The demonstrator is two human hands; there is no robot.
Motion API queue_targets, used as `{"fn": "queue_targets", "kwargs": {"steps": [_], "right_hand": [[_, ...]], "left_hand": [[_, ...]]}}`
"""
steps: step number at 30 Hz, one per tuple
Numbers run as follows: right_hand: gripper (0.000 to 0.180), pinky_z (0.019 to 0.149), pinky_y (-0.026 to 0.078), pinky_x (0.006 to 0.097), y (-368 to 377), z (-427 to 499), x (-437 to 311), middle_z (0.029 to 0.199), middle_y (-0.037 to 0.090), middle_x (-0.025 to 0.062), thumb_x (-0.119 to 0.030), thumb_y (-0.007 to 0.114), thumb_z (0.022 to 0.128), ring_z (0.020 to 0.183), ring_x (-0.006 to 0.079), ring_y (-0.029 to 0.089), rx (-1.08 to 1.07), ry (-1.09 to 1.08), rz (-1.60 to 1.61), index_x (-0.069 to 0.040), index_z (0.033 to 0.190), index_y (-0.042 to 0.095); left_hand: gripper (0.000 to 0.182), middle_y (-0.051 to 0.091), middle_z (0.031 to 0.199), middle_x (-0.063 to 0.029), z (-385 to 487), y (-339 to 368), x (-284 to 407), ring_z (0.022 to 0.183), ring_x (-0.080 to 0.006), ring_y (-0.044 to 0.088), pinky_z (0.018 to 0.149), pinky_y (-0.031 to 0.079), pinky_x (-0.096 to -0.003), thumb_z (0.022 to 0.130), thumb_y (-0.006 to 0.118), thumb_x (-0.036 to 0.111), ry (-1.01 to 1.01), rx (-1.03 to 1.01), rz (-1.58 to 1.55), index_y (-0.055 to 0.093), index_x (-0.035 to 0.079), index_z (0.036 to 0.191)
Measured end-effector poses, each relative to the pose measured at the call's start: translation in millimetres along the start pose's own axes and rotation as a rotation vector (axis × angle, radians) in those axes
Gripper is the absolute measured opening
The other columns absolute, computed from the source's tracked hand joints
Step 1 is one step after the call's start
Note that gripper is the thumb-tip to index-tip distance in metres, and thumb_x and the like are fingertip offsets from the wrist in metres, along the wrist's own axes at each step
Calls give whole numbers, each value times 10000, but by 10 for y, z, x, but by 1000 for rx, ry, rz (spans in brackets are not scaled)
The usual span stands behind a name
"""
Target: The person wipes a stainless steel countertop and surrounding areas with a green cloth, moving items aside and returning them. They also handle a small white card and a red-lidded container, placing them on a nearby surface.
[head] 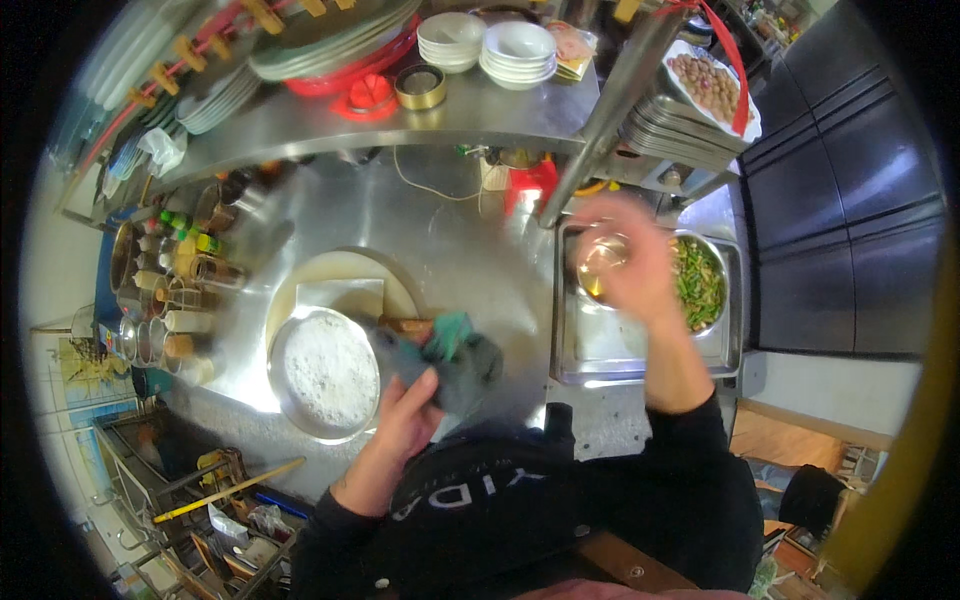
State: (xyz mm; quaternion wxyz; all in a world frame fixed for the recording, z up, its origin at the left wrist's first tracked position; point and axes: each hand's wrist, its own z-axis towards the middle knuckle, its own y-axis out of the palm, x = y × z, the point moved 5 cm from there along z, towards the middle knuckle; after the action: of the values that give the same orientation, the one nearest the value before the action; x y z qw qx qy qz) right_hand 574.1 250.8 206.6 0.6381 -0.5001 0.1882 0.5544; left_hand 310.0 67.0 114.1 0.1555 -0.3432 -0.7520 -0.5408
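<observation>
My left hand point(409, 416) grips a dark green cloth point(469, 367) wrapped about the handle side of a round metal pan point(274, 367). White, bubbly liquid point(330, 375) fills the pan. Behind it, a round chopping board point(356, 262) carries a flat blade point(345, 292), apparently a cleaver with a wooden handle point(409, 326). My right hand point(637, 255), blurred by motion, is over a steel tray point(600, 371) beside a shiny round metal vessel point(602, 259). Whether the fingers hold that vessel is unclear. A bowl of chopped green vegetables point(699, 285) stands in the tray, partly hidden by this hand.
Sauce bottles and jars point(180, 300) crowd the counter's left end. Overhead, a steel shelf point(480, 124) bears white bowls point(519, 52) and stacked plates point(330, 37). A metal post point(592, 157) rises behind the tray. Dark cabinet doors point(847, 210) stand at right.
</observation>
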Motion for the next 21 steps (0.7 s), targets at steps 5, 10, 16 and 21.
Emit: {"fn": "queue_targets", "kwargs": {"steps": [5, 10, 16, 21], "right_hand": [[549, 1096, 461, 507, 1031, -772, -468, 1420, 550, 186, -260, 815, 858, 1317, 422, 525, -243, -156, -90, -110, 1355, 636], [361, 1009, 492, 476, 377, -253, -428, 1254, 634, 173, -89, 773, 850, 1170, 408, 600, 400, -163, -458, -20, 1186, 661], [437, 960, 468, 478, 564, 830, 78, 1300, 593, 164, -203, 763, 872, 1209, 376, 553, 477, -191, -1096, -28, 1238, 598], [464, 899, 457, 537, 1211, 1121, 212, 1228, 586, 226, -297, 735, 892, 1107, 417, 544, 593, -48, -937, 31, 1180, 580]], "left_hand": [[732, 448, 1579, -65, 290, 505, 15, 1426, -303, 471, 1224, 311, -581, 1019, 634, 378, -234, -368, -251, 278, 173, 1625], [829, 411, 1597, -205, 182, 472, 343, 1414, -440, 480, 1161, 389, -632, 997, 661, 399, -172, -460, 23, 216, 129, 1642], [655, 488, 1492, -329, -66, 7, 540, 1288, -483, 589, 1072, 507, -551, 1018, 629, 249, -145, -521, 214, 358, -11, 1554], [627, 496, 1495, -308, -261, -538, 667, 1282, -454, 599, 1073, 505, -538, 1015, 631, 254, -143, -391, 183, 385, 1, 1533]]}}
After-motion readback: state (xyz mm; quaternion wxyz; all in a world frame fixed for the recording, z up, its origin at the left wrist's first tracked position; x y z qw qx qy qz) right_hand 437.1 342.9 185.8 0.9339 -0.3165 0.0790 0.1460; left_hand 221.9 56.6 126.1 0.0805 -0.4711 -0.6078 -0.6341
